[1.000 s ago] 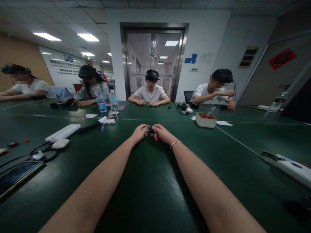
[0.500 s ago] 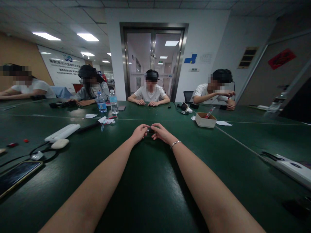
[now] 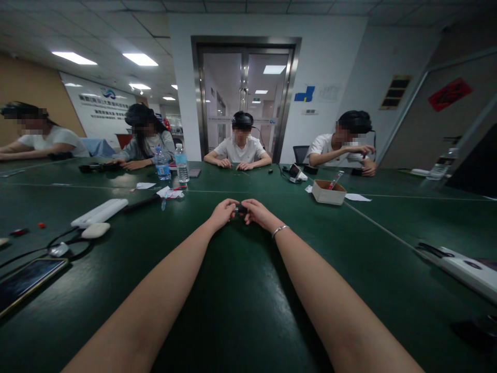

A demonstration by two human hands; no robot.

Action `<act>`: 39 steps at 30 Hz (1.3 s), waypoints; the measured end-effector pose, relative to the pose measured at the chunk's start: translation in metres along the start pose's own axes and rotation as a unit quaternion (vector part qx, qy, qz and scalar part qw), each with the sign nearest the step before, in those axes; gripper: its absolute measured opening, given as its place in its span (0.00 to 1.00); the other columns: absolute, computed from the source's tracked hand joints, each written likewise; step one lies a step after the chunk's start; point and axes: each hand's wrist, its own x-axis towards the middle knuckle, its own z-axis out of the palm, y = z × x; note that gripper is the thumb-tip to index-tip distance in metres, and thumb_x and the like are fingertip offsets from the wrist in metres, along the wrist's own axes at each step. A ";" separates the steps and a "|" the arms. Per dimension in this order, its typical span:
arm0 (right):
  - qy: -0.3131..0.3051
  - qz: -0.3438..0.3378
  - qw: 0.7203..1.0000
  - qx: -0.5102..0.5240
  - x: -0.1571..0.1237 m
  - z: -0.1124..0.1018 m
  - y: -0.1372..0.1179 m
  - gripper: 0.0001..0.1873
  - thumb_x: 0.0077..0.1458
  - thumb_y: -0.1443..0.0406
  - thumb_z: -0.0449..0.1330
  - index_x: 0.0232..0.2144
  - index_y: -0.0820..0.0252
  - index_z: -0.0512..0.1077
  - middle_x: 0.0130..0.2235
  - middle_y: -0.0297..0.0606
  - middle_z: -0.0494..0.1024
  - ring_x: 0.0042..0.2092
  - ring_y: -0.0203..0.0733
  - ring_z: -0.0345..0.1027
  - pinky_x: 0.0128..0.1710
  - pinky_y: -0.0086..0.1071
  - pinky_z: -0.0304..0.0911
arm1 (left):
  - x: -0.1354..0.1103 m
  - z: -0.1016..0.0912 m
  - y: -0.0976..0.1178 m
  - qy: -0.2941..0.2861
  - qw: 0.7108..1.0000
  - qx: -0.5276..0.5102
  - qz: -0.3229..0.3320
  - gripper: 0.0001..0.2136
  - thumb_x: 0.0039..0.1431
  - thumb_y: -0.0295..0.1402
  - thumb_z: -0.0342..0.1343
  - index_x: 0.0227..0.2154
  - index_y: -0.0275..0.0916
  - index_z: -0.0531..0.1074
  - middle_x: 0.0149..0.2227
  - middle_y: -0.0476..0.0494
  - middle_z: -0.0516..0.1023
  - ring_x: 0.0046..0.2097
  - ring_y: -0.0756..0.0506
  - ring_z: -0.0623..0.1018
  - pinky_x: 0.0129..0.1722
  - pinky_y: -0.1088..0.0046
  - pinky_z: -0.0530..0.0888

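Observation:
Both my arms stretch out over the dark green table (image 3: pixel 240 290). My left hand (image 3: pixel 222 212) and my right hand (image 3: pixel 257 212) meet at the table's middle, fingers curled and pinched together round a small dark object (image 3: pixel 239 209) between them. The object is too small to name. A thin bracelet (image 3: pixel 280 229) sits on my right wrist.
A small cardboard box (image 3: pixel 328 192) stands to the right. Two water bottles (image 3: pixel 181 163) and paper scraps are at the left, with a white power strip (image 3: pixel 100 212), a cable and a phone (image 3: pixel 27 280) nearer. Another white strip (image 3: pixel 462 268) lies at right. Several people sit across the table.

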 end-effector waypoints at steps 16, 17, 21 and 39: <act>0.000 -0.005 1.000 0.019 -0.001 -0.001 0.000 0.05 0.54 0.73 0.51 0.34 0.62 0.62 0.21 0.30 0.68 0.16 0.31 0.62 0.13 0.22 0.62 | -0.001 0.000 0.000 -0.001 1.000 0.009 0.001 0.11 0.57 0.32 0.44 0.40 0.35 0.66 0.17 0.54 0.62 0.17 0.55 0.61 0.16 0.82 0.58; 0.003 -0.006 1.000 0.014 0.000 -0.001 0.001 0.05 0.53 0.73 0.50 0.34 0.63 0.62 0.21 0.30 0.68 0.15 0.30 0.61 0.12 0.22 0.61 | -0.001 0.000 0.000 -0.002 1.000 0.010 0.001 0.11 0.57 0.32 0.44 0.40 0.35 0.66 0.17 0.54 0.62 0.17 0.55 0.61 0.16 0.82 0.58; 0.016 -0.015 1.000 -0.002 0.003 -0.002 0.004 0.09 0.49 0.76 0.52 0.34 0.63 0.63 0.20 0.28 0.67 0.15 0.29 0.60 0.11 0.20 0.58 | -0.001 0.000 0.001 -0.009 1.000 0.029 -0.003 0.13 0.57 0.34 0.43 0.39 0.34 0.68 0.15 0.55 0.61 0.16 0.55 0.61 0.16 0.82 0.58; 0.023 -0.019 0.999 0.023 0.001 -0.003 0.002 0.07 0.50 0.76 0.52 0.32 0.65 0.66 0.19 0.30 0.67 0.15 0.29 0.61 0.13 0.20 0.58 | 0.000 0.000 -0.001 -0.006 1.000 0.026 0.004 0.13 0.52 0.30 0.48 0.42 0.38 0.65 0.25 0.51 0.66 0.22 0.54 0.67 0.17 0.82 0.62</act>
